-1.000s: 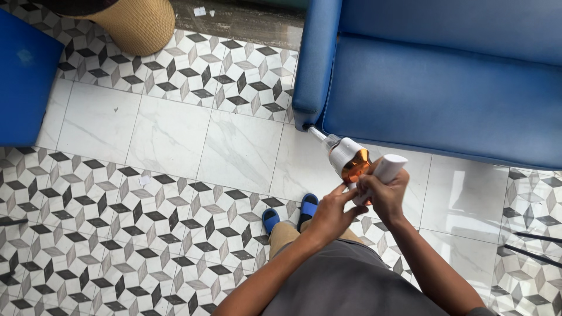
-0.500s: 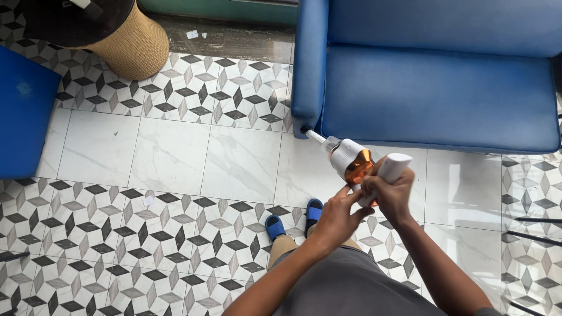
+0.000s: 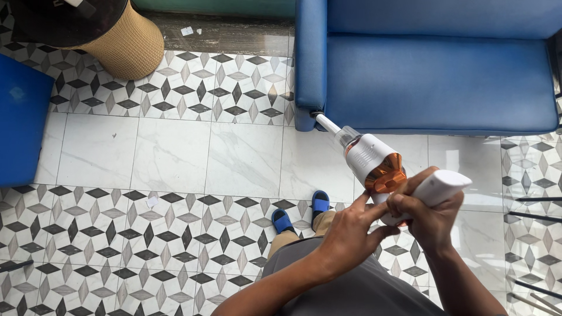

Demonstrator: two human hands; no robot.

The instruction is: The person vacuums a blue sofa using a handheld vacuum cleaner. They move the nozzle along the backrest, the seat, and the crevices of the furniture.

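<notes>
**Handheld vacuum held over the tiled floor, before the blue sofa**

Over the floor [image 3: 175, 158], close in front of the person's body, both hands hold a small white vacuum [image 3: 374, 161] with an orange part at its back; its thin nozzle [image 3: 326, 124] points away and down, toward the lower corner of the sofa [image 3: 439, 82], and the tip looks to be just beside or touching that corner. The right hand [image 3: 430, 219] is wrapped around the white handle [image 3: 436, 188], fingers clamped on it; the left hand [image 3: 351, 234] is at the side of the handle, near the orange part, its fingers a little spread and touching the body of the vacuum, not closed around it; I judge it only steadies the tool or looks for a button. Below, two feet in blue slippers [image 3: 301, 212] stand on the patterned tiles; a woven basket [image 3: 126, 41] stands far to the left, well apart, and a blue seat [image 3: 20, 126] shows at the left edge.

To do this step well, I think the right hand should keep a firm grip and carry the weight; the left should only guide; the nozzle should stay low, along the seam where sofa meets floor, and move slowly.
</notes>
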